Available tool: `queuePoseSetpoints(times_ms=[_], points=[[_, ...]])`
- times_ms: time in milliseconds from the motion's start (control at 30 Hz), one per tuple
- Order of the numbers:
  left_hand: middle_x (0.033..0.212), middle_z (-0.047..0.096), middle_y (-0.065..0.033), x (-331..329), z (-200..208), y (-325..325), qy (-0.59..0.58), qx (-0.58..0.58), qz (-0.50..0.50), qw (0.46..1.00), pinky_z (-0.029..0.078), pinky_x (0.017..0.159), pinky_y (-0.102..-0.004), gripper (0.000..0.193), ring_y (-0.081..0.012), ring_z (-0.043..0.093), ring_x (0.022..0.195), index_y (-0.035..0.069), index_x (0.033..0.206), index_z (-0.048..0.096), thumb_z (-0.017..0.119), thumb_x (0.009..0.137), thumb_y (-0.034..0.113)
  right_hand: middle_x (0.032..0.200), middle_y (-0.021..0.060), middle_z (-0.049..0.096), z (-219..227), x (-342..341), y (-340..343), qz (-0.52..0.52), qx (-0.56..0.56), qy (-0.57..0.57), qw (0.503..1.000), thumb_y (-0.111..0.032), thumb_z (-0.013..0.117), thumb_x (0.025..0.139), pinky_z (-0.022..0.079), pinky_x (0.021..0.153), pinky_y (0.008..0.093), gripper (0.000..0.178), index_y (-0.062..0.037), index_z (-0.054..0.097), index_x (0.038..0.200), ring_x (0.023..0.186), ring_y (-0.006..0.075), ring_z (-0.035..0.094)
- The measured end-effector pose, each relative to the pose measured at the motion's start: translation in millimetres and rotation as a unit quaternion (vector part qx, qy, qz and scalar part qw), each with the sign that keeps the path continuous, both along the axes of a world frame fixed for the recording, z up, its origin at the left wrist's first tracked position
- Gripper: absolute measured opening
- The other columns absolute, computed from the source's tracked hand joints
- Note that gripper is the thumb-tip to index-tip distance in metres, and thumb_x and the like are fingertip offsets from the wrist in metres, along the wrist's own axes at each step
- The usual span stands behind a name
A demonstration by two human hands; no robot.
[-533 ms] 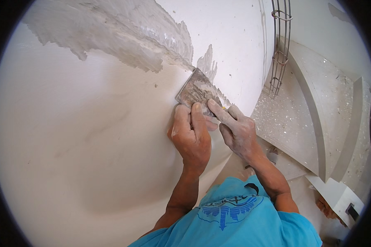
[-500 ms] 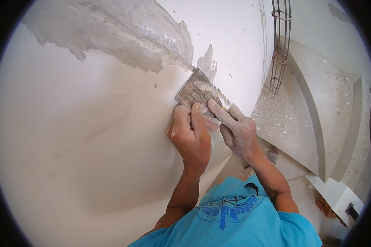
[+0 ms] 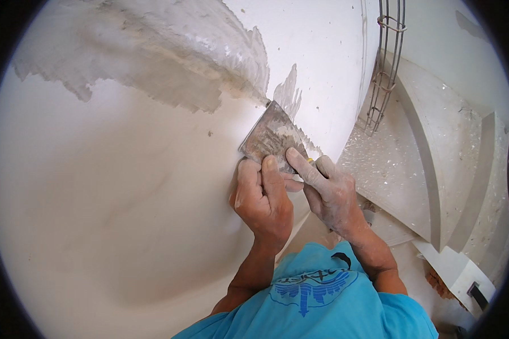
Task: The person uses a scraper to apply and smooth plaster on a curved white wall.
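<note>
Forearms (image 3: 253, 272) converging, hands (image 3: 264, 212) close, fingers (image 3: 304, 166) gripping scraper (image 3: 274, 134)

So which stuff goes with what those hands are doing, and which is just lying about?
Part of the job:
flat metal blade, with the left hand and right hand both on it
pale wall
grey patch smeared on it

Just there:
steel rod cage
curved steps
pale flecks scattered over the steps
</note>
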State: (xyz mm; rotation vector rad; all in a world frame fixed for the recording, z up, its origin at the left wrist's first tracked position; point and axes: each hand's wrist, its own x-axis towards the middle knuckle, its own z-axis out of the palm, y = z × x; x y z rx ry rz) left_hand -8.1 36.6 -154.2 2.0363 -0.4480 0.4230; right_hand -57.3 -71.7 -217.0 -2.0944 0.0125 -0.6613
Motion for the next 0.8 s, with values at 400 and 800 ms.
queuePoseSetpoints(times_ms=[400,800], points=[[0.062,0.069,-0.0135,-2,-1,-13,-0.010,-0.021,0.033,0.999,0.056,0.057,-0.0265,0.022,-0.0149,0.067,0.053,-0.004,0.092,0.056,0.050,0.108,0.010,0.096,0.0090,0.064,-11,20,1,-0.014,0.032,-0.090,0.995,0.001,0.073,0.077,0.054,0.055,0.0353,0.069,-0.0205,0.065,0.141,0.065,0.0213,0.063],[0.068,0.072,-0.0125,2,13,3,-0.011,0.023,-0.087,0.996,0.055,0.057,-0.0278,0.017,-0.0148,0.069,0.060,-0.005,0.092,0.061,0.054,0.104,0.005,0.078,0.0062,0.054,-6,18,0,-0.030,0.037,-0.118,0.992,0.005,0.072,0.077,0.051,0.054,0.0343,0.067,-0.0165,0.067,0.140,0.061,0.0187,0.058]])
